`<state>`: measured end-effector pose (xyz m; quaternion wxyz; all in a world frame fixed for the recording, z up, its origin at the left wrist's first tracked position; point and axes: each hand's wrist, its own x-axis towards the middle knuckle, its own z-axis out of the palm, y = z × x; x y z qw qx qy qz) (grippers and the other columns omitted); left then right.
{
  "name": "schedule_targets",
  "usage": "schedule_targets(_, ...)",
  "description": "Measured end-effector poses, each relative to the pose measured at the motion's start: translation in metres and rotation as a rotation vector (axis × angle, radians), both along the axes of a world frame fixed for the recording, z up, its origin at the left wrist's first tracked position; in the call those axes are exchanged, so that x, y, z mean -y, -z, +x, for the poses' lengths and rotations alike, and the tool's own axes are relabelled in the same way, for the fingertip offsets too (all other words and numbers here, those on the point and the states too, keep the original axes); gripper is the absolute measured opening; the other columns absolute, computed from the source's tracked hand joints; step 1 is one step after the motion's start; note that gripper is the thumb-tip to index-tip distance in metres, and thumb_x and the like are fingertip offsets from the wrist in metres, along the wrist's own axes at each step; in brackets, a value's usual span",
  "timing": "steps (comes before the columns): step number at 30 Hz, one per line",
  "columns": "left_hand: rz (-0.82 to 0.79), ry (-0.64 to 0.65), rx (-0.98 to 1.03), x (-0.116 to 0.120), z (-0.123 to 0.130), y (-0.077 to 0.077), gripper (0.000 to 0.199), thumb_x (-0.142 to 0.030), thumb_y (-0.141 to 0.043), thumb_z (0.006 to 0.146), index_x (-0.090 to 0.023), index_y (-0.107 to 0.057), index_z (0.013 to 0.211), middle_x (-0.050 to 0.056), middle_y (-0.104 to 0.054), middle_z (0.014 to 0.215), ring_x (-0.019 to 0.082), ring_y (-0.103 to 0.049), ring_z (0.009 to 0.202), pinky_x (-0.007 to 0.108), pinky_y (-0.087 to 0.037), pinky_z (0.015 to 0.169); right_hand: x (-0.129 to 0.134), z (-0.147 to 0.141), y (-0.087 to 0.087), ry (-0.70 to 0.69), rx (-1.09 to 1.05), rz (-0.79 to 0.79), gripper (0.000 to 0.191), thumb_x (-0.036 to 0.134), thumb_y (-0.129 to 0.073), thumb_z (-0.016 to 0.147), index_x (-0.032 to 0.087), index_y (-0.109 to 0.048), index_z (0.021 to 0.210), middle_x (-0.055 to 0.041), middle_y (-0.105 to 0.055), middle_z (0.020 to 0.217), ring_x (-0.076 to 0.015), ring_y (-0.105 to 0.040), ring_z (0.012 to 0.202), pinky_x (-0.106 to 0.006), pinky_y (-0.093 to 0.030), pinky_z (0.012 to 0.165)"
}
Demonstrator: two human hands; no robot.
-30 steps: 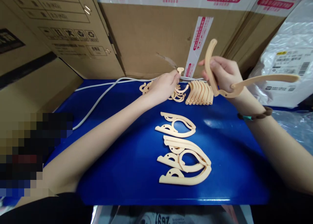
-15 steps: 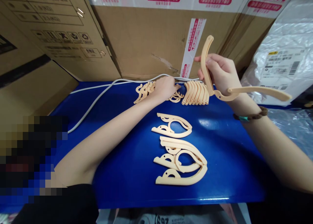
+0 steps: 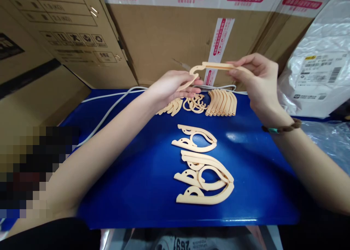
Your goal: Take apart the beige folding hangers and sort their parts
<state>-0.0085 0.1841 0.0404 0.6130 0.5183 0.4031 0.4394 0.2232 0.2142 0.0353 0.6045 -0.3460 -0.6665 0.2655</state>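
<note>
Above the back of the blue table, my right hand pinches the long arm of a beige plastic hanger piece. My left hand is closed on a curved beige part at the other end of that piece, its fingers partly hiding it. Below the hands lie three groups of loose parts: small curved ones, a tangle of hooks and a neat row of long arms. Nearer the front rest a folded hanger and more folded hangers.
Cardboard boxes stand behind the blue table and at the left. A white cable runs along the left and back. At the right is a plastic-wrapped package. A grey bag shows below the front edge.
My left hand has risen from the loose parts to the held piece. My right hand has turned that piece nearly level, and its long arm points left.
</note>
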Motion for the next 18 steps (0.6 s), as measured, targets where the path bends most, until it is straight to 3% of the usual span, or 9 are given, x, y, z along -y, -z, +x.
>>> schedule_targets(2, -0.022, -0.04, -0.021, 0.0, -0.001, 0.001, 0.014, -0.006, -0.051, 0.096, -0.01, -0.064, 0.098, 0.004, -0.07, 0.086, 0.005, -0.059, 0.058, 0.017, -0.044, 0.051, 0.006, -0.001, 0.001, 0.052, 0.296, 0.072, 0.02, 0.012, -0.072, 0.079, 0.018, -0.07, 0.098, -0.008, -0.078, 0.098, -0.0224, -0.073, 0.09, -0.035, -0.054, 0.08)
schedule_targets(4, -0.04, -0.026, -0.054, 0.002, 0.001, 0.005, 0.019, -0.006, -0.047, 0.098, -0.01, -0.064, 0.09, 0.0, -0.06, 0.069, 0.003, -0.046, 0.044, 0.018, -0.029, 0.04, 0.015, -0.005, 0.002, 0.203, 0.723, 0.169, 0.024, 0.017, -0.066, 0.089, 0.018, -0.07, 0.112, -0.0078, -0.078, 0.1, -0.0244, -0.073, 0.091, -0.036, -0.052, 0.076)
schedule_targets(7, -0.061, 0.07, -0.13, 0.007, 0.003, 0.012, 0.028, -0.02, -0.048, 0.104, -0.012, -0.063, 0.081, -0.003, -0.048, 0.058, 0.003, -0.038, 0.038, 0.02, -0.022, 0.038, 0.027, -0.014, 0.008, 0.374, 1.265, 0.283, 0.027, 0.031, -0.05, 0.103, 0.016, -0.07, 0.112, -0.0116, -0.077, 0.098, -0.0268, -0.072, 0.084, -0.033, -0.041, 0.063)
schedule_targets(9, -0.074, 0.111, -0.16, 0.011, 0.004, 0.017, 0.033, -0.029, -0.048, 0.106, -0.013, -0.063, 0.081, -0.003, -0.046, 0.056, 0.004, -0.035, 0.036, 0.02, -0.021, 0.038, 0.031, -0.02, 0.013, 0.357, 1.428, 0.321, 0.037, 0.035, -0.039, 0.108, 0.014, -0.069, 0.107, -0.014, -0.076, 0.089, -0.0261, -0.07, 0.077, -0.032, -0.033, 0.058)
schedule_targets(14, -0.069, 0.058, -0.178, 0.026, 0.017, 0.031, 0.038, -0.032, -0.036, 0.109, -0.015, -0.055, 0.081, -0.006, -0.04, 0.057, 0.003, -0.025, 0.036, 0.019, -0.015, 0.038, 0.031, -0.026, 0.023, 0.228, 1.528, 0.296, 0.032, 0.017, -0.036, 0.101, 0.009, -0.065, 0.11, -0.0168, -0.073, 0.083, -0.0245, -0.064, 0.067, -0.033, -0.026, 0.055)
schedule_targets(18, 0.223, -0.077, -0.252, 0.04, 0.028, 0.045, 0.03, -0.029, -0.039, 0.108, -0.018, -0.053, 0.084, -0.005, -0.044, 0.062, 0.006, -0.039, 0.047, 0.019, -0.035, 0.05, 0.029, -0.024, 0.019, 0.004, 1.112, -0.019, 0.028, 0.02, -0.035, 0.1, 0.013, -0.063, 0.101, -0.0075, -0.066, 0.065, -0.0179, -0.056, 0.05, -0.03, -0.036, 0.054)
